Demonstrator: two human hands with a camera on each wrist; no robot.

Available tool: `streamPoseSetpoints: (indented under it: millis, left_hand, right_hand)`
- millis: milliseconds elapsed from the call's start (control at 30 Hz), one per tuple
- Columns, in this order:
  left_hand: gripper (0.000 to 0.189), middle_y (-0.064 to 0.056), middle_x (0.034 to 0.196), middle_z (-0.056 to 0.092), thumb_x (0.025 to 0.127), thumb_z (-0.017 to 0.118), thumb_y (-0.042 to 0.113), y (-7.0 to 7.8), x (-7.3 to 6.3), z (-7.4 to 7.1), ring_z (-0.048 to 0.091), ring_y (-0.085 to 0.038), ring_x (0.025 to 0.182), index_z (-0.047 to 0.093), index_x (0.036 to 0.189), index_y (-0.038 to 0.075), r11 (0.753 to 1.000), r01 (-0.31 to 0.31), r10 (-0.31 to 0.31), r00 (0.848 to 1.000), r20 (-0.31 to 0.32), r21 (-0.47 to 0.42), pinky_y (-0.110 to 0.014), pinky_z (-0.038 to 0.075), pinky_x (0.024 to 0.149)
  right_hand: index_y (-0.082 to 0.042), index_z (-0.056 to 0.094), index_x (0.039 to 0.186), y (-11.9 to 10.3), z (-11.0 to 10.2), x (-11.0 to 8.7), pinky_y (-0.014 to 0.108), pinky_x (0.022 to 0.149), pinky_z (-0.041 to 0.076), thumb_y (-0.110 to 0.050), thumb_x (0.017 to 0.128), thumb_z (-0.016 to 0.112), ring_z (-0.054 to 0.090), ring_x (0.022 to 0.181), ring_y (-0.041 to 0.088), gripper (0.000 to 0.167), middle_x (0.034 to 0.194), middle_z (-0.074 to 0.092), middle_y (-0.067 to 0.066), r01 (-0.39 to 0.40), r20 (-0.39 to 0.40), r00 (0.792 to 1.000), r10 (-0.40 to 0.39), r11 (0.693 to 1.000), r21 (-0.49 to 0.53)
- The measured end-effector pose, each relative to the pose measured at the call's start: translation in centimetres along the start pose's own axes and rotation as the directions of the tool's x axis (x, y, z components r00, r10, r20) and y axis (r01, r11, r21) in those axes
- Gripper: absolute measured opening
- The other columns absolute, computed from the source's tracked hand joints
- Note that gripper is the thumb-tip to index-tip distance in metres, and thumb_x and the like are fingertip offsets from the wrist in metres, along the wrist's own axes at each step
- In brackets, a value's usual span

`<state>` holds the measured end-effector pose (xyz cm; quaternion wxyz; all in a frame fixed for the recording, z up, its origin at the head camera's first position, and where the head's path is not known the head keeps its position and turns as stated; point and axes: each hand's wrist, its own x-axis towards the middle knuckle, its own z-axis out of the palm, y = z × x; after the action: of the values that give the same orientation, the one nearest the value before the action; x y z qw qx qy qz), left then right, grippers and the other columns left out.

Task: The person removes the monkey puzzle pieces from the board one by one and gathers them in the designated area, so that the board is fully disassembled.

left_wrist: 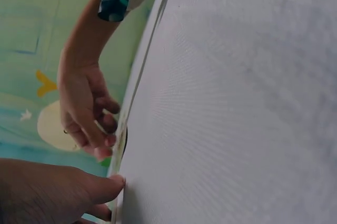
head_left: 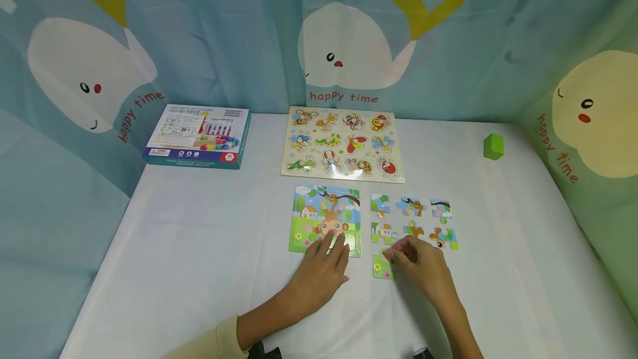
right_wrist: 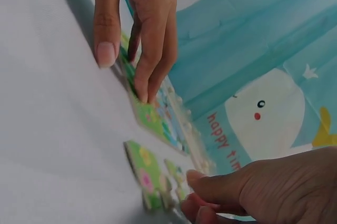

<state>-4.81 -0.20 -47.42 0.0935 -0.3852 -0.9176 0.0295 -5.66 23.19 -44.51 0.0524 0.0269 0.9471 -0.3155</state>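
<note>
My left hand point(head_left: 319, 276) rests with straight fingers on the lower part of a square monkey puzzle board point(head_left: 301, 226). To the right, my right hand point(head_left: 423, 267) has thumb and forefinger pinched together at the edge of a puzzle piece point(head_left: 382, 268) with flowers on green. In the right wrist view these fingertips point(right_wrist: 196, 177) meet at that flowered piece point(right_wrist: 142, 168); the exact grip is partly hidden. Several other loose pieces lie in rows above, such as a house piece point(head_left: 381, 232) and a branch piece point(head_left: 412, 206). The right hand partly covers the lower ones.
A wooden insect peg puzzle point(head_left: 341, 145) lies behind the monkey board. A bead-set box point(head_left: 196, 137) sits at the back left, and a green block point(head_left: 493, 147) at the back right. Whale-print curtains point(head_left: 224, 43) stand behind the white-covered table point(head_left: 189, 248).
</note>
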Motion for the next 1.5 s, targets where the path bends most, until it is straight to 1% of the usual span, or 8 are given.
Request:
streamPoseSetpoints:
  millis: [200, 400, 667, 800, 900, 1133, 1300, 1500]
  left_hand:
    - [0.049, -0.013, 0.139, 0.054, 0.095, 0.060, 0.045, -0.3, 0.2, -0.2, 0.049, -0.033, 0.131, 0.064, 0.127, 0.008, 1.000, 0.005, -0.005, 1.000, -0.022, 0.004, -0.039, 0.050, 0.098]
    - [0.047, -0.009, 0.137, 0.055, 0.092, 0.064, 0.046, -0.3, 0.2, -0.2, 0.050, -0.030, 0.131, 0.065, 0.125, 0.012, 0.999, 0.036, -0.036, 0.998, -0.047, -0.001, -0.037, 0.050, 0.095]
    - [0.047, -0.011, 0.139, 0.053, 0.093, 0.064, 0.043, -1.2, 0.4, -0.6, 0.051, -0.031, 0.129, 0.061, 0.129, 0.013, 0.987, 0.102, -0.111, 0.991, -0.068, -0.127, -0.041, 0.051, 0.094]
    - [0.055, -0.016, 0.142, 0.049, 0.091, 0.066, 0.042, -3.7, 0.5, -0.9, 0.048, -0.035, 0.131, 0.056, 0.135, 0.009, 0.942, 0.218, -0.238, 0.970, -0.050, -0.257, -0.045, 0.050, 0.095]
    - [0.068, -0.017, 0.147, 0.043, 0.088, 0.070, 0.045, -6.0, 0.4, -0.8, 0.042, -0.035, 0.136, 0.050, 0.141, 0.008, 0.878, 0.293, -0.312, 0.950, 0.013, -0.378, -0.049, 0.046, 0.099]
    - [0.096, -0.017, 0.157, 0.027, 0.078, 0.075, 0.055, -9.9, -0.1, 0.3, 0.023, -0.037, 0.147, 0.035, 0.152, 0.010, 0.751, 0.349, -0.298, 0.937, 0.184, -0.560, -0.055, 0.029, 0.114]
    - [0.108, -0.015, 0.161, 0.019, 0.071, 0.079, 0.059, -11.5, -0.6, 1.1, 0.008, -0.036, 0.152, 0.029, 0.154, 0.010, 0.735, 0.347, -0.262, 0.938, 0.229, -0.583, -0.054, 0.016, 0.120]
    - [0.118, -0.013, 0.165, 0.010, 0.069, 0.080, 0.061, -12.8, -1.1, 1.8, 0.001, -0.035, 0.152, 0.022, 0.156, 0.007, 0.734, 0.328, -0.218, 0.943, 0.251, -0.595, -0.055, 0.017, 0.119]
  right_hand:
    - [-0.008, 0.067, 0.087, -0.9, 0.4, 1.5, 0.021, 0.052, 0.041, -0.021, 0.090, 0.071, 0.050, 0.059, 0.006, 0.014, 0.070, 0.064, 0.001, 0.115, -0.063, 0.992, -0.112, 0.993, 0.041]
    - [-0.008, 0.069, 0.090, -2.6, 1.4, 3.2, 0.022, 0.050, 0.042, -0.019, 0.092, 0.068, 0.050, 0.056, 0.006, 0.012, 0.073, 0.067, 0.002, 0.225, -0.030, 0.974, -0.224, 0.971, 0.079]
    - [-0.005, 0.069, 0.090, -4.5, 2.4, 4.6, 0.023, 0.051, 0.044, -0.012, 0.095, 0.064, 0.051, 0.059, 0.008, 0.010, 0.078, 0.068, 0.006, 0.302, 0.005, 0.953, -0.304, 0.948, 0.102]
    - [-0.006, 0.069, 0.091, -4.9, 2.9, 5.4, 0.022, 0.052, 0.045, -0.011, 0.095, 0.064, 0.053, 0.060, 0.007, 0.008, 0.081, 0.068, 0.006, 0.350, 0.019, 0.935, -0.355, 0.930, 0.114]
    - [-0.006, 0.069, 0.093, -5.1, 3.5, 6.0, 0.022, 0.053, 0.046, -0.010, 0.093, 0.065, 0.054, 0.061, 0.006, 0.005, 0.083, 0.068, 0.005, 0.394, 0.053, 0.913, -0.404, 0.908, 0.140]
    - [-0.009, 0.068, 0.099, -5.3, 4.5, 6.8, 0.021, 0.059, 0.048, -0.015, 0.086, 0.074, 0.053, 0.069, 0.005, 0.016, 0.091, 0.062, 0.003, 0.491, 0.216, 0.830, -0.514, 0.857, 0.155]
    - [-0.007, 0.065, 0.104, -5.2, 4.6, 6.9, 0.020, 0.064, 0.048, -0.020, 0.081, 0.080, 0.052, 0.074, 0.004, 0.030, 0.095, 0.058, 0.004, 0.537, 0.291, 0.786, -0.545, 0.836, 0.113]
    - [-0.006, 0.063, 0.104, -5.3, 4.7, 6.8, 0.020, 0.064, 0.047, -0.026, 0.077, 0.082, 0.050, 0.072, 0.004, 0.038, 0.096, 0.055, 0.003, 0.546, 0.323, 0.778, -0.539, 0.834, 0.078]
